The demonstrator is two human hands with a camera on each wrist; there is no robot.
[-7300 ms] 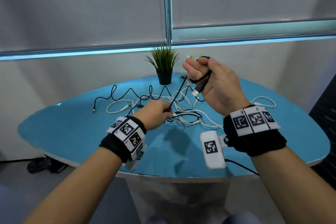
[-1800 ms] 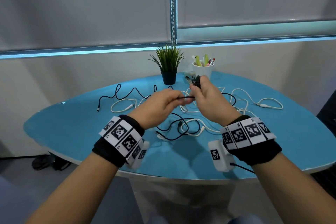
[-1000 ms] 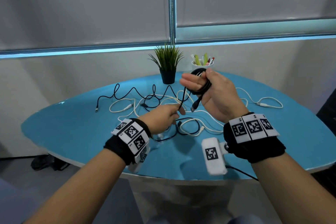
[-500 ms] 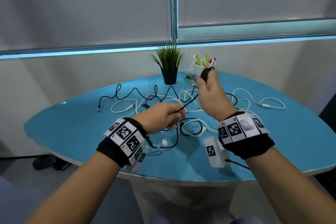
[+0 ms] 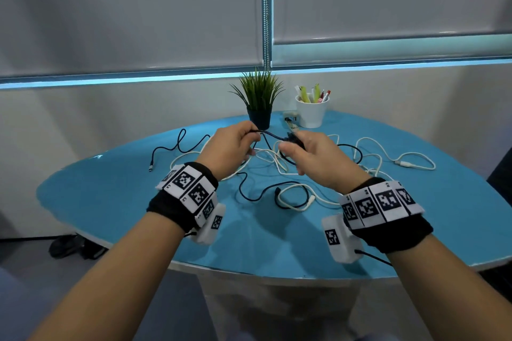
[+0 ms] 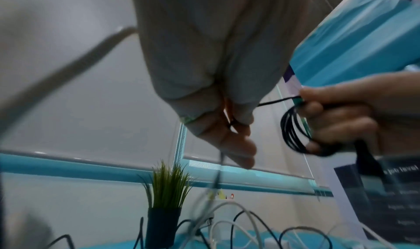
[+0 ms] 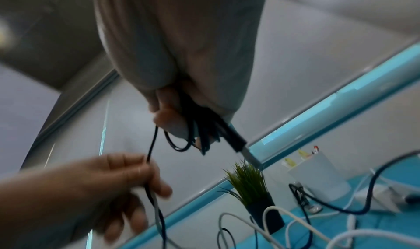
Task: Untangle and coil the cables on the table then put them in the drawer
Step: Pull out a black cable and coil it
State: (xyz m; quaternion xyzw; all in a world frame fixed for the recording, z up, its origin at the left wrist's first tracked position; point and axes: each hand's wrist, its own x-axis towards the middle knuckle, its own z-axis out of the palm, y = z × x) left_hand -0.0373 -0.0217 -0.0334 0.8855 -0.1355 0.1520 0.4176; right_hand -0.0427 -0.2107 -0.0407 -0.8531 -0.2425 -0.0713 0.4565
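both hands raised above the middle of the blue table (image 5: pixel 116 202). right hand (image 5: pixel 318 159) fingers curled round a small coil of black cable (image 6: pixel 293 130), its plug end sticking out past the fingers. left hand (image 5: pixel 230 147) pinches the free run of that cable between thumb and fingers. remaining white cables (image 5: pixel 382 158) and black cables (image 5: pixel 260 194) lie tangled mid-table. potted plant (image 5: pixel 259 99) and pen cup (image 5: pixel 311 111) stand at the far edge.

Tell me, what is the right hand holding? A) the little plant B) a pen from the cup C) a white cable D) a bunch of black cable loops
D: the right hand has its fingers curled round several loops of the black cable, seen clearly in the left wrist view.
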